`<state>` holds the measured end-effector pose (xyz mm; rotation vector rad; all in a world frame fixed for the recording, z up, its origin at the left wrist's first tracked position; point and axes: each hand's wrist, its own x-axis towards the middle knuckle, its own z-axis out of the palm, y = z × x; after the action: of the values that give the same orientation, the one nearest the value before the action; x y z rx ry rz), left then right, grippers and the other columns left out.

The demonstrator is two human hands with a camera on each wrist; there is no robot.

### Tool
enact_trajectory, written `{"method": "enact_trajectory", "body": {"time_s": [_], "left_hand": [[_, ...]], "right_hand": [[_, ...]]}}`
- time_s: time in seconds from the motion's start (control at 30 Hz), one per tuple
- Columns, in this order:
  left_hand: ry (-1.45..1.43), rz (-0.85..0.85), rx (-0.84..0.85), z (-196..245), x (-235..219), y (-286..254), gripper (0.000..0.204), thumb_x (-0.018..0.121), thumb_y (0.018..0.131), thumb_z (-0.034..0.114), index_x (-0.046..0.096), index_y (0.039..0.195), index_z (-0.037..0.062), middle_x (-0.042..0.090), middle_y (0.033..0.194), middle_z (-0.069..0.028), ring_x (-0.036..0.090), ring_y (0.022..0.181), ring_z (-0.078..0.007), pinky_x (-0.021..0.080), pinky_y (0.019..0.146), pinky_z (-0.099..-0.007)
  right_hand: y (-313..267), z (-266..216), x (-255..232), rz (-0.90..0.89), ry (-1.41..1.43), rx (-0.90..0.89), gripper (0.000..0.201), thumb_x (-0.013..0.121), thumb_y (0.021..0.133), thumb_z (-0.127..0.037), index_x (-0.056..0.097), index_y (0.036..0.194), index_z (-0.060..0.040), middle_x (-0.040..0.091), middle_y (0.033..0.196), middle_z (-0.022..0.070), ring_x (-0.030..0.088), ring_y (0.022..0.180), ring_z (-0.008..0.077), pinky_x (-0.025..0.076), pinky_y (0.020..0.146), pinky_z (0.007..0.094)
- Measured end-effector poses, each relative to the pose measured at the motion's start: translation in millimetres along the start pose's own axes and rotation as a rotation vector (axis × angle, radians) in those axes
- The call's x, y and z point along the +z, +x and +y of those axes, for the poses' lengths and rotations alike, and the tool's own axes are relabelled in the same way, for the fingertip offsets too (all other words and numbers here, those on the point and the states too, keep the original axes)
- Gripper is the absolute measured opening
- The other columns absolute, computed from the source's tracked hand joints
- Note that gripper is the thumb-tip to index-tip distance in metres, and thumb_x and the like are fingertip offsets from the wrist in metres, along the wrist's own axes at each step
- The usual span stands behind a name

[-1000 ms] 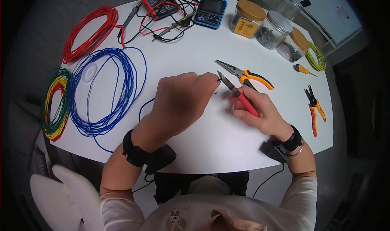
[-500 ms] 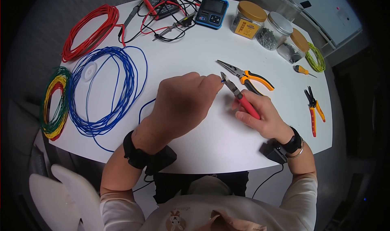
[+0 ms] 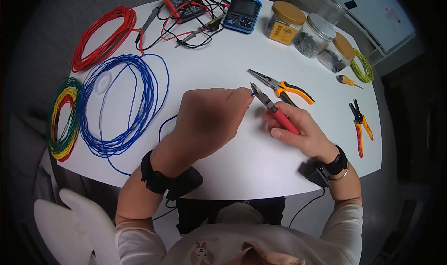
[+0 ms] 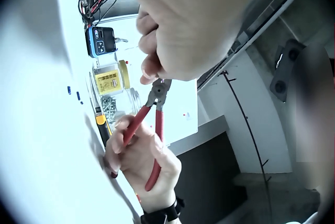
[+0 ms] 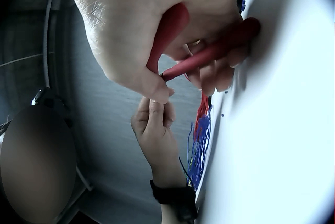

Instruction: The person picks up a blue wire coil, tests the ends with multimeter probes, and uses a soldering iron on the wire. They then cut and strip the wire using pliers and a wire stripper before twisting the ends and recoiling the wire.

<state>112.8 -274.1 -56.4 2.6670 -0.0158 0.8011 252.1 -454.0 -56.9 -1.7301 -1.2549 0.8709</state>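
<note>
My left hand (image 3: 207, 120), back of the hand up, pinches a blue wire (image 3: 253, 94) with just its tip showing beyond the fingers. From under the hand the wire runs left toward a large blue wire coil (image 3: 116, 106). My right hand (image 3: 302, 130) grips red-handled diagonal cutters (image 3: 285, 120). Their jaws are right at the wire tip, close to the left fingertips. In the left wrist view the cutters (image 4: 158, 98) have their handles spread, and the left hand (image 4: 183, 30) overlaps the jaw tips. The right wrist view shows the red handles within the right hand (image 5: 152, 30).
Orange-handled needle-nose pliers (image 3: 281, 85) lie just beyond the right hand. Wire strippers (image 3: 359, 125) and a screwdriver (image 3: 347, 80) are at the right. Jars (image 3: 307, 36), a blue tester (image 3: 241, 14) and a multimeter (image 3: 179, 1) with tangled leads line the back. Small blue scraps (image 4: 69, 90) dot the table.
The cutters shifted slightly right, then a little back left, staying by the wire tip. My left hand has sunk slightly toward me in the view, still pinching the wire.
</note>
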Motion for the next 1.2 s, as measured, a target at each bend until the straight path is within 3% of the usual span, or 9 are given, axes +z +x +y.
{"method": "enact_trajectory", "body": {"time_s": [0.07,0.17,0.47,0.57,0.67,0.77,0.97,1.2], "left_hand": [[0.098,-0.018,0.042,0,-2,-1,0.010,0.058,0.072,0.002,0.055,0.081,0.0067,0.050,0.054,-0.0054,0.053,0.049,-0.0206,0.040,0.045,-0.0292],[0.148,0.031,0.093,-1,-1,-2,0.008,0.065,0.077,0.006,0.061,0.083,0.0044,0.051,0.055,-0.0049,0.051,0.046,-0.0169,0.038,0.042,-0.0276],[0.151,0.072,0.129,1,-1,-3,0.011,0.067,0.075,0.004,0.061,0.084,0.0039,0.052,0.055,-0.0047,0.051,0.046,-0.0165,0.036,0.041,-0.0265],[-0.050,0.059,0.019,-3,3,-3,0.005,0.060,0.082,0.007,0.060,0.084,0.0028,0.051,0.054,-0.0048,0.050,0.045,-0.0150,0.036,0.042,-0.0264],[-0.329,-0.102,-0.180,0,-7,2,0.016,0.049,0.090,0.013,0.060,0.084,0.0016,0.048,0.052,-0.0030,0.045,0.044,-0.0123,0.035,0.044,-0.0258],[-0.506,-0.192,-0.405,4,-21,9,0.026,0.042,0.094,0.018,0.059,0.087,0.0003,0.050,0.057,-0.0024,0.044,0.052,-0.0088,0.037,0.051,-0.0242],[-0.663,-0.189,-0.369,-8,-7,6,0.026,0.043,0.094,0.020,0.060,0.094,0.0000,0.053,0.072,-0.0033,0.046,0.069,-0.0082,0.037,0.062,-0.0206],[-0.831,-0.237,-0.521,0,-14,12,0.027,0.043,0.094,0.021,0.062,0.094,0.0015,0.046,0.061,0.0012,0.040,0.057,-0.0054,0.033,0.054,-0.0195]], "right_hand": [[0,-1,0,-0.006,-0.008,-0.005,0.026,0.062,0.083,-0.022,0.056,0.101,-0.0039,0.056,0.077,0.0054,0.049,0.069,0.0148,0.040,0.067,0.0265],[0,-2,0,-0.021,-0.029,0.004,0.024,0.061,0.083,-0.021,0.055,0.099,-0.0037,0.054,0.074,0.0054,0.048,0.067,0.0148,0.039,0.064,0.0267],[-1,-4,5,-0.019,-0.061,-0.011,0.016,0.059,0.084,-0.017,0.054,0.090,-0.0036,0.050,0.069,0.0064,0.045,0.063,0.0165,0.037,0.060,0.0279],[-2,-7,5,-0.007,-0.079,0.010,0.016,0.060,0.083,-0.016,0.054,0.090,-0.0036,0.050,0.069,0.0065,0.046,0.063,0.0166,0.037,0.060,0.0283],[-2,-10,5,0.011,-0.095,0.017,0.017,0.061,0.082,-0.017,0.054,0.091,-0.0035,0.051,0.070,0.0066,0.047,0.064,0.0167,0.039,0.061,0.0280],[-1,-8,5,0.038,-0.094,0.004,0.021,0.063,0.081,-0.018,0.055,0.095,-0.0034,0.052,0.075,0.0062,0.049,0.067,0.0163,0.040,0.065,0.0269],[3,10,-1,0.070,0.092,-0.046,0.034,0.064,0.081,-0.020,0.054,0.109,-0.0033,0.056,0.086,0.0032,0.051,0.078,0.0122,0.041,0.073,0.0243],[1,11,0,0.062,0.167,-0.035,0.040,0.064,0.081,-0.021,0.052,0.115,-0.0031,0.059,0.091,0.0036,0.054,0.083,0.0122,0.043,0.078,0.0245]]}}
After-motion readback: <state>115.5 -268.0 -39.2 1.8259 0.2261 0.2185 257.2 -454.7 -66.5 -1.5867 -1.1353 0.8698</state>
